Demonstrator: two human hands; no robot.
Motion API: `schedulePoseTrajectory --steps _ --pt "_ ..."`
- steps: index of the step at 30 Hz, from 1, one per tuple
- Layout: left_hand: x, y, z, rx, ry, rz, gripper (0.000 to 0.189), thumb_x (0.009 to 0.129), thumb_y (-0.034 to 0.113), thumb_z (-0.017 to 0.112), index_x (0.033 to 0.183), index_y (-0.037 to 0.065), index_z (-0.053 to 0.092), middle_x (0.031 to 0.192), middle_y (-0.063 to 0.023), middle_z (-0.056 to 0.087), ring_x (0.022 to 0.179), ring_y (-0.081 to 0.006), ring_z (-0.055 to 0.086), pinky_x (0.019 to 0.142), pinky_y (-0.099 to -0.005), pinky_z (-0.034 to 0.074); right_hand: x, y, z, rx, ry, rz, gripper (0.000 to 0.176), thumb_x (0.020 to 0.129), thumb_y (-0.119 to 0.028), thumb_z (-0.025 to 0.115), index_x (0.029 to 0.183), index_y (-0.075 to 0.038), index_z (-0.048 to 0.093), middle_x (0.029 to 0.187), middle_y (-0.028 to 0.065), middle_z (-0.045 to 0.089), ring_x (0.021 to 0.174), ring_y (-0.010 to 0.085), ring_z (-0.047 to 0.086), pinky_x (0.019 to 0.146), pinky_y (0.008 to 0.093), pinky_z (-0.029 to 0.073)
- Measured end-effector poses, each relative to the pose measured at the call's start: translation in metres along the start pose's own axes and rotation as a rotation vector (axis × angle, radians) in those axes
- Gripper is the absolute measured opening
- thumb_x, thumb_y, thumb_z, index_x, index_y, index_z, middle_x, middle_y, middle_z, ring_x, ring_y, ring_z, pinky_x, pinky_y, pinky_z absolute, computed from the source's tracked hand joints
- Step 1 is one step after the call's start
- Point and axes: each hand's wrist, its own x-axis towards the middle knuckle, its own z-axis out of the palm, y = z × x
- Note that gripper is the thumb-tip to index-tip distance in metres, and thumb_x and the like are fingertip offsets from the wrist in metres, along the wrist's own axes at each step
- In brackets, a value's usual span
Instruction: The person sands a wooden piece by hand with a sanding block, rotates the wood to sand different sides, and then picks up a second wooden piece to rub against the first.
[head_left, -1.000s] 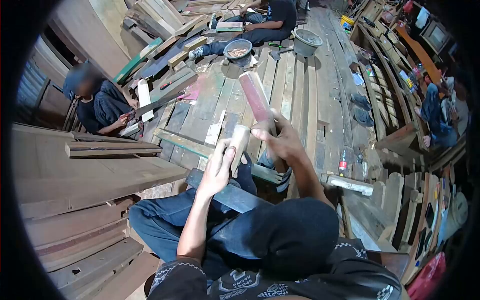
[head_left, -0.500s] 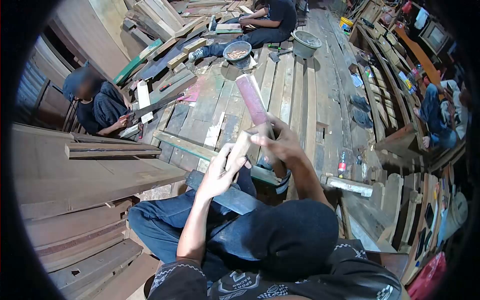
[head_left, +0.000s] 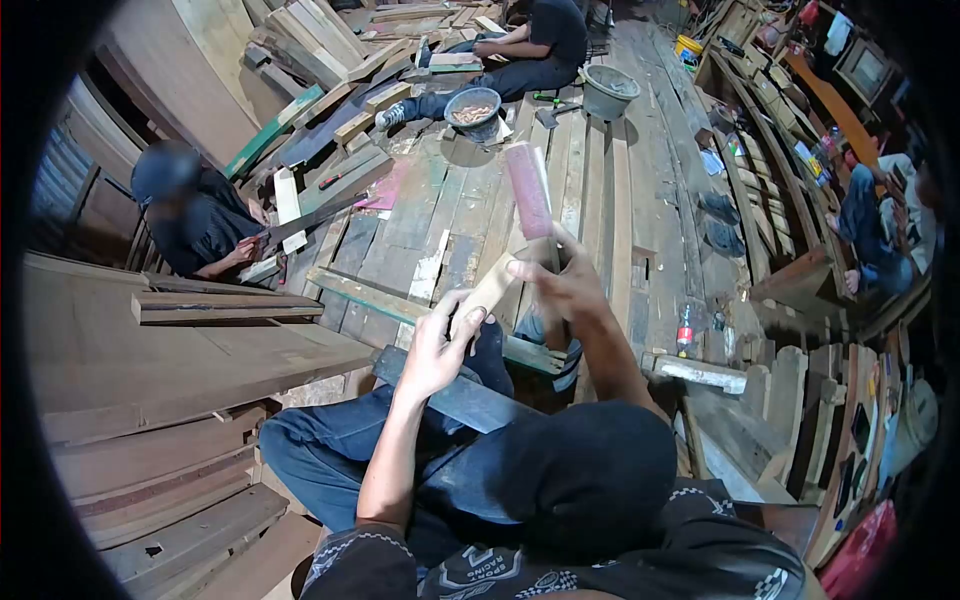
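My left hand (head_left: 437, 345) is closed round a pale wooden piece (head_left: 488, 292), which points up and to the right in front of my knees. In my right hand (head_left: 568, 285) is the lower end of a long block with a reddish-pink face (head_left: 530, 195) and a whitish edge. The block stands nearly upright, beyond the wood. My right thumb touches the far end of the pale piece. A dark flat board (head_left: 470, 400) lies across my lap, below the left hand. The fingers behind both pieces are partly hidden.
At the left, a person (head_left: 200, 215) holds a saw (head_left: 315, 215) over a white-faced wood piece. Another person (head_left: 545, 50) sits at the back near a bucket of small pieces (head_left: 473, 112) and a grey bucket (head_left: 610, 92). A bottle (head_left: 685, 330) stands at right.
The pink-faced block has swung more upright and shifted right with my right hand. The pale wood has tilted further right. At the left, the person's head has moved slightly.
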Motion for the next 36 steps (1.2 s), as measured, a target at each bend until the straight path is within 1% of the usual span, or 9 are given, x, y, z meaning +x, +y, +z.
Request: schedulePoseTrajectory --steps 3,10,16,19,20,24,28,31,36 --pt "0.000 0.001 0.000 -0.048 0.018 -0.021 0.025 0.098 0.020 0.058 0.115 0.000 0.060 0.068 -0.0019 0.059 0.060 -0.0084 0.055 0.055 -0.0267 0.044 -0.005 -0.015 -0.004 0.004 0.079 0.187 0.055 0.078 -0.016 0.081 0.124 -0.002 0.053 0.084 -0.0023 0.059 0.071 0.0063 0.056 0.061 0.0228 0.047" --pt "0.000 -0.005 0.000 0.030 0.089 0.033 0.024 0.098 0.020 0.058 0.111 0.000 0.061 0.069 -0.0034 0.060 0.061 -0.0084 0.053 0.057 -0.0266 0.044 -0.007 -0.030 0.001 0.052 0.127 0.269 0.040 0.080 -0.017 0.080 0.110 -0.006 0.055 0.080 -0.0029 0.057 0.063 0.0056 0.052 0.048 0.0237 0.043" --pt "0.002 0.001 0.001 0.111 0.150 0.042 0.021 0.098 0.020 0.058 0.105 0.001 0.062 0.067 -0.0061 0.059 0.062 -0.0098 0.053 0.057 -0.0289 0.043 -0.009 -0.031 0.003 0.083 0.122 0.190 0.047 0.080 -0.014 0.078 0.120 0.000 0.056 0.096 0.0039 0.063 0.083 0.0130 0.060 0.073 0.0284 0.050" --pt "0.002 -0.003 0.003 0.069 0.170 -0.017 0.020 0.096 0.021 0.061 0.099 0.001 0.063 0.068 -0.0060 0.061 0.062 -0.0096 0.052 0.058 -0.0293 0.043 -0.006 -0.022 0.003 0.002 0.094 0.133 0.060 0.078 -0.012 0.079 0.130 -0.002 0.051 0.094 0.0043 0.061 0.081 0.0146 0.061 0.061 0.0285 0.050" --pt "0.004 -0.003 0.002 0.072 0.177 -0.020 0.020 0.096 0.022 0.061 0.098 0.001 0.064 0.068 -0.0059 0.062 0.062 -0.0096 0.053 0.058 -0.0295 0.043 -0.007 -0.022 0.003 0.060 0.090 0.240 0.064 0.079 -0.010 0.078 0.135 -0.002 0.049 0.106 0.0061 0.062 0.099 0.0176 0.059 0.082 0.0302 0.048" --pt "0.005 -0.009 0.001 0.096 0.171 0.040 0.021 0.093 0.021 0.065 0.095 0.001 0.064 0.070 -0.0052 0.064 0.065 -0.0094 0.056 0.060 -0.0286 0.044 -0.002 -0.008 -0.002 -0.023 0.087 0.061 0.054 0.079 -0.015 0.080 0.125 0.003 0.056 0.111 0.0093 0.065 0.103 0.0201 0.060 0.092 0.0324 0.045" --pt "0.000 -0.015 0.002 -0.046 0.130 0.036 0.019 0.089 0.018 0.071 0.094 0.002 0.063 0.073 -0.0020 0.064 0.067 -0.0073 0.056 0.062 -0.0255 0.044 -0.010 -0.042 0.004 0.018 0.078 0.361 0.056 0.076 -0.016 0.081 0.121 0.002 0.054 0.098 0.0096 0.065 0.080 0.0167 0.062 0.064 0.0292 0.051" --pt "0.000 -0.017 -0.001 -0.076 0.107 -0.013 0.021 0.086 0.017 0.074 0.098 0.003 0.063 0.073 0.0005 0.062 0.065 -0.0067 0.054 0.060 -0.0241 0.041 -0.001 -0.019 0.002 -0.021 0.011 0.037 0.061 0.078 -0.017 0.077 0.129 0.000 0.049 0.090 0.0031 0.058 0.069 0.0117 0.057 0.051 0.0263 0.046" --pt "0.002 -0.001 -0.003 0.126 0.071 0.118 0.029 0.084 0.023 0.076 0.100 0.003 0.062 0.075 -0.0058 0.060 0.071 -0.0125 0.054 0.065 -0.0302 0.046 -0.008 -0.028 0.009 -0.031 0.100 0.223 0.062 0.074 -0.020 0.081 0.125 -0.004 0.050 0.075 0.0008 0.056 0.048 0.0092 0.051 0.040 0.0259 0.045"
